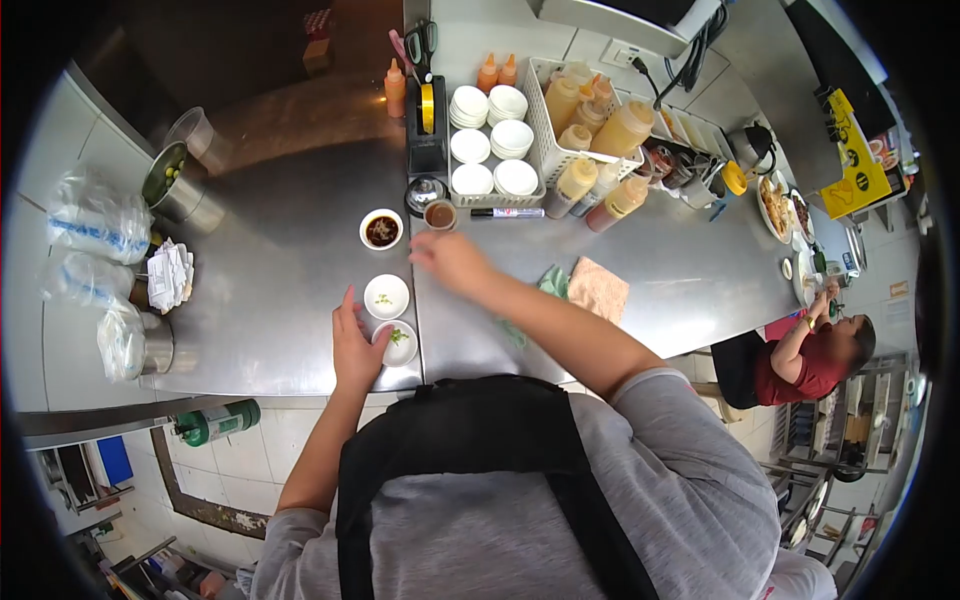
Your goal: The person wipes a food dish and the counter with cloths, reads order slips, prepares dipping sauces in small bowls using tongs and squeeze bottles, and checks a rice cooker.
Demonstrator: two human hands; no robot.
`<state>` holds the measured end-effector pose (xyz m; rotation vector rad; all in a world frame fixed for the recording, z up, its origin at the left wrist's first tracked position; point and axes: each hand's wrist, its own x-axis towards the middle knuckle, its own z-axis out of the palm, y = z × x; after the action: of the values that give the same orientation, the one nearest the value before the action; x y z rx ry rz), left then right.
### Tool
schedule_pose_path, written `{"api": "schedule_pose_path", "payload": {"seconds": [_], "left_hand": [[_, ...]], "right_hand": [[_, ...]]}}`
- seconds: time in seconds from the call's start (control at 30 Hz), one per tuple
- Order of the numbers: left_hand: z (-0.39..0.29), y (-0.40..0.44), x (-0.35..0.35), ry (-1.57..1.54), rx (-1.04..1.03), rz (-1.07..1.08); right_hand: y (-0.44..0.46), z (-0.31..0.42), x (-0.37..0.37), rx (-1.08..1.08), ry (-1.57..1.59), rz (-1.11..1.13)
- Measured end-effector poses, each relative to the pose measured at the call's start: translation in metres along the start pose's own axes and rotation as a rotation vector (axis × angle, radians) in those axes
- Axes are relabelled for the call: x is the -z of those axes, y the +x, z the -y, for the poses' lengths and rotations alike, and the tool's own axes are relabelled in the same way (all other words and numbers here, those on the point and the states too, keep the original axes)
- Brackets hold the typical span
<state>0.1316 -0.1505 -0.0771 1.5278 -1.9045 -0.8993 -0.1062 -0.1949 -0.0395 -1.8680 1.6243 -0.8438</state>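
My left hand (358,342) is beside two small white bowls, its fingers apart, the thumb at the rim of the nearer one. Bits of chopped green lie in the nearer bowl (398,352) and in the farther bowl (386,297). Just below a third white bowl (381,230), which holds dark sauce, and a small cup of brown sauce (440,215), my right hand (447,262) hovers over the steel counter. Its fingers are bent together, and whatever they hold, if anything, is too small to make out.
Stacked white bowls fill a basket (547,190) behind my right hand. Squeeze bottles (575,185) stand right of it. A peach cloth (598,290) lies on the counter. Plastic bags (95,215) and a metal pot (180,185) are at left. Another person (800,365) is at the far right.
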Motion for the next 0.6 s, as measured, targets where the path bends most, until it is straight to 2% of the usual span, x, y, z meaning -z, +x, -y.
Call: {"api": "schedule_pose_path", "payload": {"seconds": [0.07, 0.1, 0.2, 0.3, 0.37, 0.4, 0.47, 0.6], "left_hand": [[0.004, 0.006, -0.007, 0.162, -0.234, -0.154], [0.005, 0.008, -0.008, 0.126, -0.184, -0.112], [0.009, 0.015, -0.009, 0.093, -0.171, -0.045], [0.009, 0.014, -0.007, 0.201, -0.228, 0.032], [0.009, 0.014, -0.01, 0.223, -0.22, 0.034], [0.008, 0.015, -0.011, 0.248, -0.208, 0.045], [0.008, 0.015, -0.011, 0.241, -0.169, 0.057], [0.012, 0.009, 0.004, 0.214, -0.242, 0.098]], "right_hand": [[0.014, -0.011, 0.055, -0.027, -0.03, -0.107], [0.02, -0.007, 0.091, -0.1, -0.127, -0.182], [0.056, -0.049, 0.184, -0.102, -0.302, -0.516], [0.086, -0.084, 0.256, -0.12, -0.48, -0.541], [0.105, -0.091, 0.278, -0.153, -0.689, -0.475], [0.115, -0.086, 0.281, -0.14, -0.688, -0.475], [0.131, -0.078, 0.281, -0.531, -0.846, -0.06], [0.147, -0.107, 0.278, -0.58, -0.844, -0.002]]}}
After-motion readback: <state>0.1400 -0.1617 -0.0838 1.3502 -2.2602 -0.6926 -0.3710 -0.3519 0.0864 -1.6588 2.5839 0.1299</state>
